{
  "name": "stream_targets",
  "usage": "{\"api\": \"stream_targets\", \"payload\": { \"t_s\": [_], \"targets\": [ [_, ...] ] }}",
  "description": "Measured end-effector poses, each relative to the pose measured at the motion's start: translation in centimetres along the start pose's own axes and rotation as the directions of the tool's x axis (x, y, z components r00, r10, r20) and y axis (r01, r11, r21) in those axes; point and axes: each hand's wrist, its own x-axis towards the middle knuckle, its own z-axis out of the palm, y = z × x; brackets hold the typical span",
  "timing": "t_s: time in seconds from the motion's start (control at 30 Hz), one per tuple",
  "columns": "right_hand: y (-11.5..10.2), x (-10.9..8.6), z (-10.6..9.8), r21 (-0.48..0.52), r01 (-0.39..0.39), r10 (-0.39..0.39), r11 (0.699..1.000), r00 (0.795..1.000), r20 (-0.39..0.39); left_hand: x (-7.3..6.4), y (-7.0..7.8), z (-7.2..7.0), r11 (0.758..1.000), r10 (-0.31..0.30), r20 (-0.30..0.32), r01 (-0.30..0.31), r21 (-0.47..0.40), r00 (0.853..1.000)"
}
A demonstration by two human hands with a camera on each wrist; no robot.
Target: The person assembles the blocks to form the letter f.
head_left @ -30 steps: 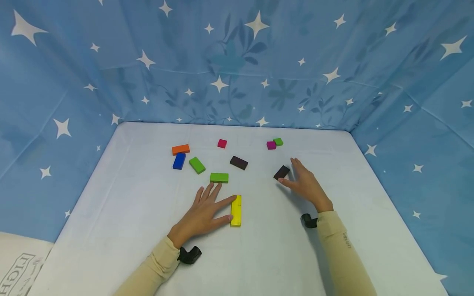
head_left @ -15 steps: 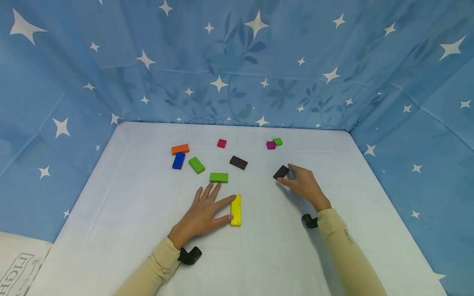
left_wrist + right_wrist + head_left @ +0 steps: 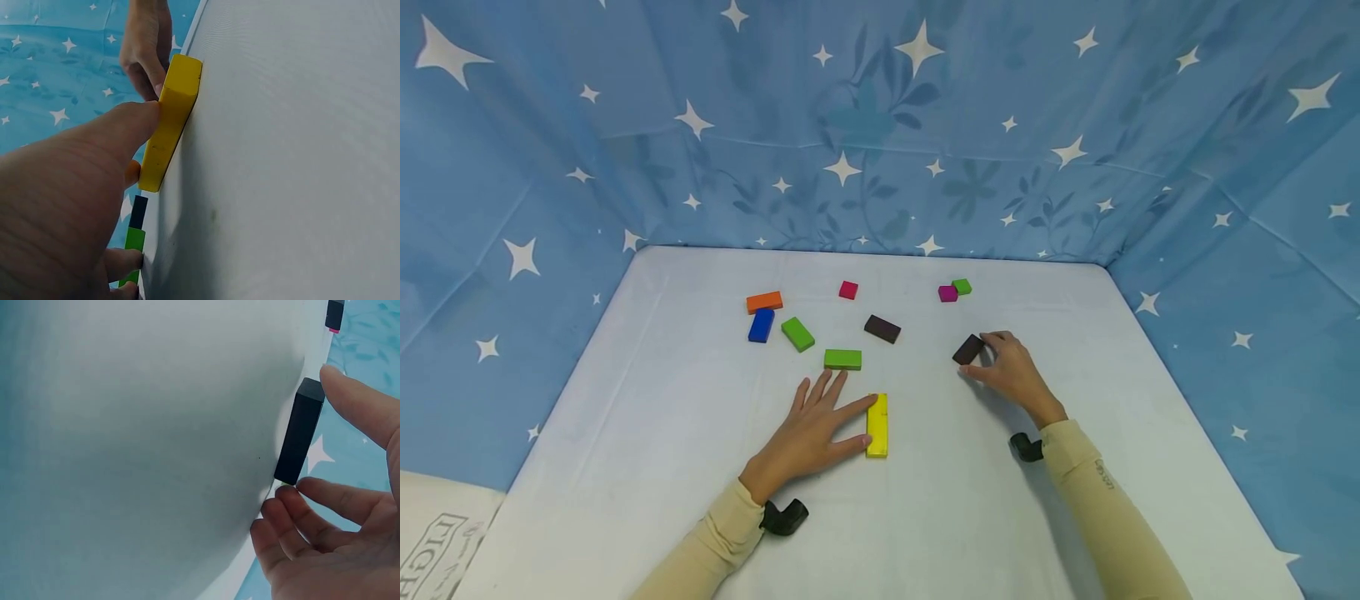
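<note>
Black block (image 3: 967, 350) sits, seemingly pinched, between my right fingers (image 3: 344, 499), toward the table's (image 3: 947, 517) right edge; my spread left fingers (image 3: 855, 409) touch the yellow block (image 3: 879, 427).

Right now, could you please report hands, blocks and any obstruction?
Left hand touching yellow piece. Right hand pinching dark block by its ends. Green block close ahead of left hand, possibly obstructing.
</note>
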Motion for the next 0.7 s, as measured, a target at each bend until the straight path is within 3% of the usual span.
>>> {"api": "stream_targets", "payload": {
  "t_s": [0.4, 0.7],
  "targets": [
    [0.07, 0.65, 0.41, 0.037, -0.064, 0.063, 0.997, 0.998, 0.017, -0.05, -0.03, 0.08, 1.0, 0.0, -0.006, 0.0, 0.004, 1.0],
    [-0.02, 0.43, 0.29, 0.03, -0.042, 0.042, 0.999, 0.999, 0.005, -0.09, -0.01, -0.07, 1.0, -0.003, 0.001, 0.003, 0.001, 1.0]
  ]
}}
